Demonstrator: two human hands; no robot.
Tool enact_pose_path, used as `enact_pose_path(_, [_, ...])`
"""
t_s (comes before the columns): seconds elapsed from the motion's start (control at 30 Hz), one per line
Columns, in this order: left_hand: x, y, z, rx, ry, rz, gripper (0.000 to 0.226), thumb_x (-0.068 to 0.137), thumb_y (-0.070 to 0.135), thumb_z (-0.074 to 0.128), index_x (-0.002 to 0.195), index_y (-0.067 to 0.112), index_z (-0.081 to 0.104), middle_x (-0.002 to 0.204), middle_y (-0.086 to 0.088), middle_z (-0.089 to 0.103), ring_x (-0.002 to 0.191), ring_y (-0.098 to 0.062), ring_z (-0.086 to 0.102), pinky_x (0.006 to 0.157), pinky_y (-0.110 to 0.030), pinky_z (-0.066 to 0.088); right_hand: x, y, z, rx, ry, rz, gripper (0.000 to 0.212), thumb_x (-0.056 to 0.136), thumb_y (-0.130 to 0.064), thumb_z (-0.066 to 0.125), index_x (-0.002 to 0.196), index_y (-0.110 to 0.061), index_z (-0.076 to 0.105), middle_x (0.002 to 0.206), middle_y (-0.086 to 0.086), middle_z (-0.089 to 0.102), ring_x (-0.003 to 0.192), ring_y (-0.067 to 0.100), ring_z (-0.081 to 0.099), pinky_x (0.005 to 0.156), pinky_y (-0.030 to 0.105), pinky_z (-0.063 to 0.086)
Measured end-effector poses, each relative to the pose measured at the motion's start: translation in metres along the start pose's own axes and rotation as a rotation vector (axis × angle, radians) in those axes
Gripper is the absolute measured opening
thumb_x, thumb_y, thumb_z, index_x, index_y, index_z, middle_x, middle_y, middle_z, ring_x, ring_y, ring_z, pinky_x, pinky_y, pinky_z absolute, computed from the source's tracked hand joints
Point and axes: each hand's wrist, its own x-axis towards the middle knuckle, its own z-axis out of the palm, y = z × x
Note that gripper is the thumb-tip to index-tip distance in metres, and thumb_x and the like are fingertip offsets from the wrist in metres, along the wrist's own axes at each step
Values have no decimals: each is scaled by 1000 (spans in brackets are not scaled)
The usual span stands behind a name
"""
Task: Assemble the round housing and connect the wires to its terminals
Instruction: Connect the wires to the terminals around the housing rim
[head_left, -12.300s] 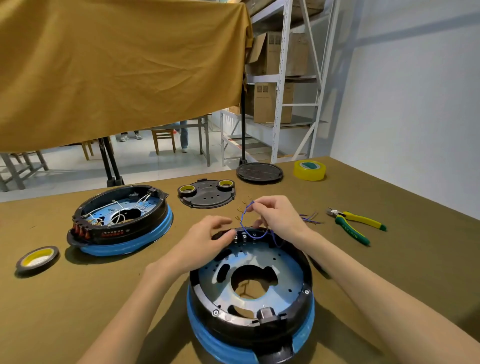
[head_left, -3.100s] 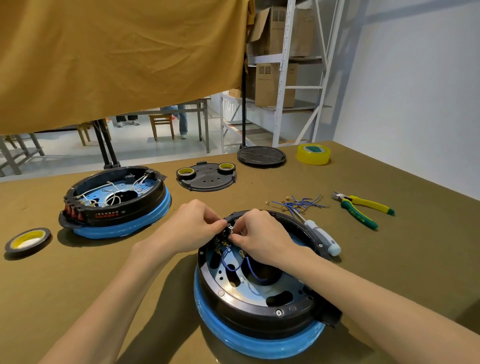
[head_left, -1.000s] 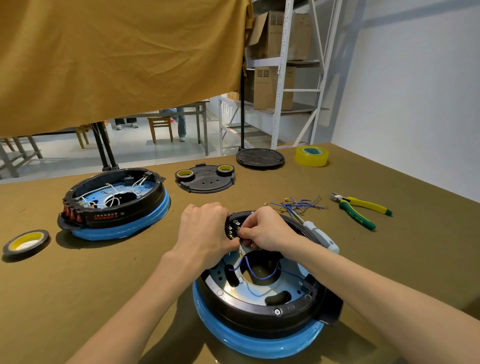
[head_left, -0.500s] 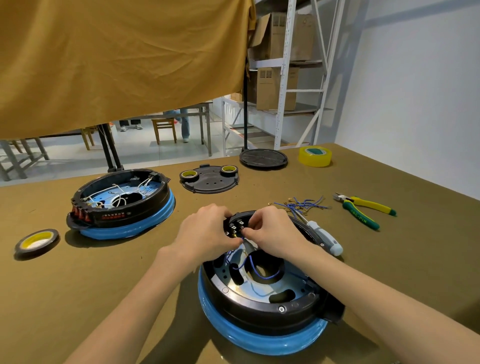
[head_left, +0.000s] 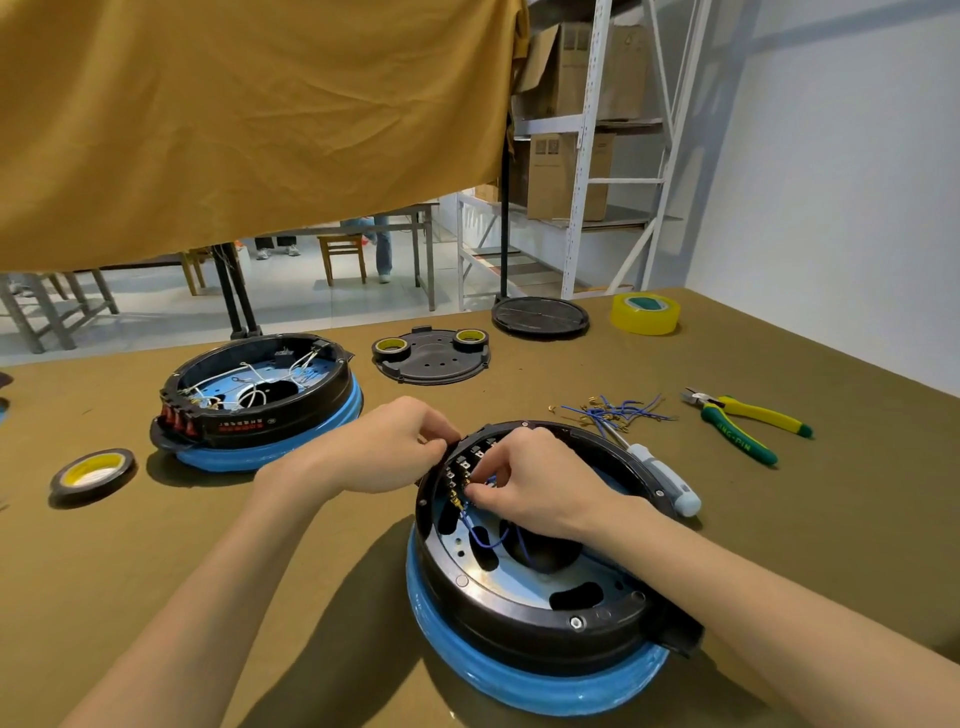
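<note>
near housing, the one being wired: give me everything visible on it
The near round housing sits flat on the olive-covered table, open side up. It has a black, plastic-looking ring wall over a glossy blue base band, with a silvery slotted plate and a central hole inside. A terminal block lines the far-left inner wall, and blue wires loop from it. The left hand pinches the rim there; the right hand reaches inside, fingers at the terminals. A screwdriver lies against its far-right side.

Pliers (head_left: 743, 423) handle lettering, red housing label (head_left: 240, 426): illegible.

Head-worn view, down over table (head_left: 779, 545)
</note>
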Motion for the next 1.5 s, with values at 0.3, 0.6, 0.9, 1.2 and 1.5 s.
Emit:
enact_pose_path(0.3, [3, -5, 7, -13, 177, -37, 25, 102, 37, 59, 111, 26, 80, 101, 12, 76, 85, 0, 68, 66, -14, 51, 5, 3, 0, 70, -48, 55, 15, 85, -34, 77, 81, -20, 81, 65, -12, 65, 61, 2, 57, 57, 17, 40])
enact_pose_path(0.6, [8, -8, 11, -18, 221, -57, 22, 99, 34, 66, 107, 22, 82, 81, 14, 72, 72, 0, 65, 53, -6, 43, 3, 4, -1, 96, -48, 52, 14, 89, -31, 75, 88, -18, 81, 70, -13, 65, 64, 1, 57, 57, 14, 41])
enact_pose_path(0.9, [5, -6, 10, -21, 216, -78, 21, 100, 30, 64, 111, 21, 80, 95, 9, 73, 84, -2, 66, 62, -12, 47, 4, 3, 0, 79, -56, 28, 16, 92, -27, 72, 91, -15, 82, 76, -6, 71, 66, 3, 60, 58, 13, 43])
enact_pose_path(1.2, [4, -5, 9, -25, 219, -74, 21, 100, 26, 65, 112, 19, 80, 110, 2, 77, 91, -5, 69, 73, -18, 56, 6, 5, 0, 138, -100, 50, 16, 93, -27, 72, 84, -16, 81, 67, -9, 67, 61, 3, 56, 58, 14, 41])
enact_pose_path(1.5, [3, -1, 12, -1, 254, -71, 20, 101, 25, 65, 111, 18, 80, 111, 1, 77, 91, -7, 69, 67, -14, 51, 8, 7, -3, 178, -151, 57, 17, 93, -27, 73, 92, -13, 82, 79, 0, 74, 68, 8, 60, 66, 24, 49])
